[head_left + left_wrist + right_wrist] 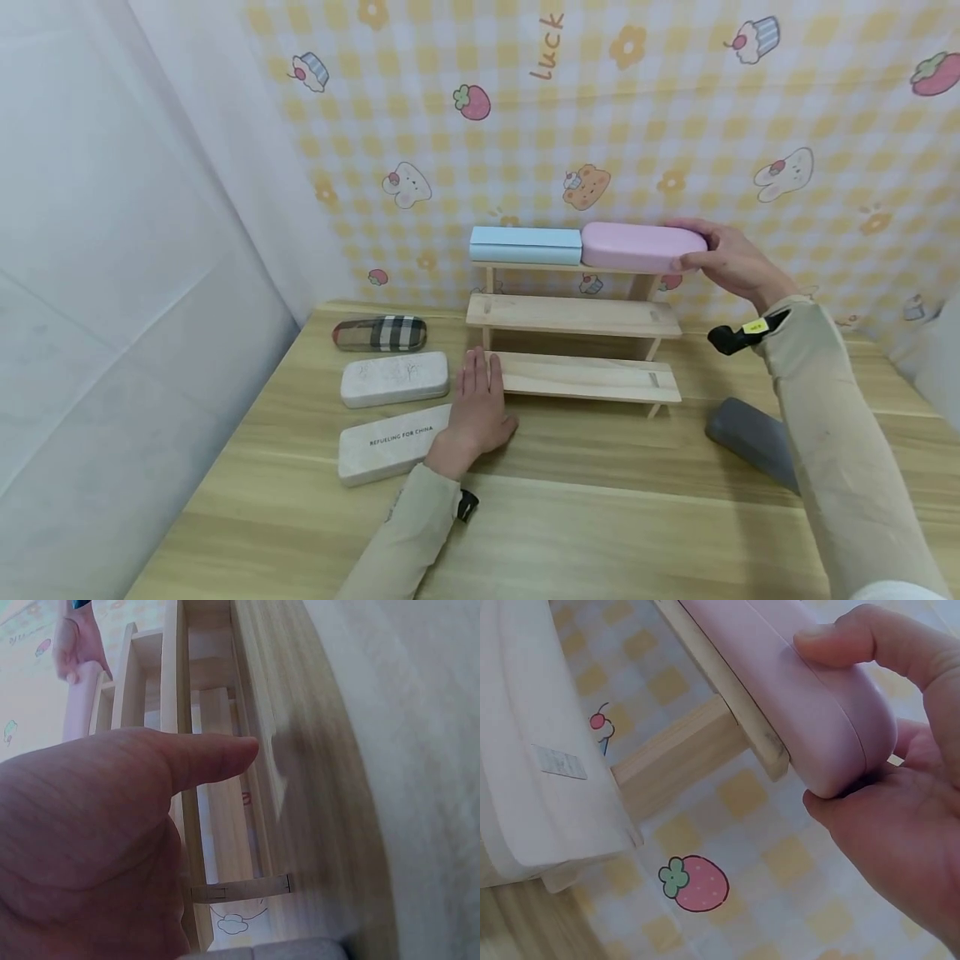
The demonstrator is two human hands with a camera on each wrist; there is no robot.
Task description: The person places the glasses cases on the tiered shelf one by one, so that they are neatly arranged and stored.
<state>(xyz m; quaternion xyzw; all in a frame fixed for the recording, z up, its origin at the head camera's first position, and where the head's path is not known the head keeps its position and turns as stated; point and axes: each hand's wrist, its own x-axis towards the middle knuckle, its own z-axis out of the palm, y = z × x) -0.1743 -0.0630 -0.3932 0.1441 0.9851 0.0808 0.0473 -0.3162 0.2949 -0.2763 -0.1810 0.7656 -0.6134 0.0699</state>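
A pink glasses case [637,247] lies on the top tier of a three-tier wooden shelf [573,315], its right end reaching past the board. My right hand [738,260] grips that end, thumb on the front and fingers behind, as the right wrist view shows on the pink case [802,697]. Beside it on the same tier sits a light blue case [525,246], end to end with the pink one. With fingers straight, my left hand [476,408] rests at the left end of the lowest tier; its thumb stands out sideways in the left wrist view.
Left of the shelf lie a plaid case [381,333], a white case [395,379] and a white case with lettering [386,446], partly behind my left hand. A dark grey case [750,442] lies at right, partly under my right sleeve. A patterned cloth [480,150] hangs behind.
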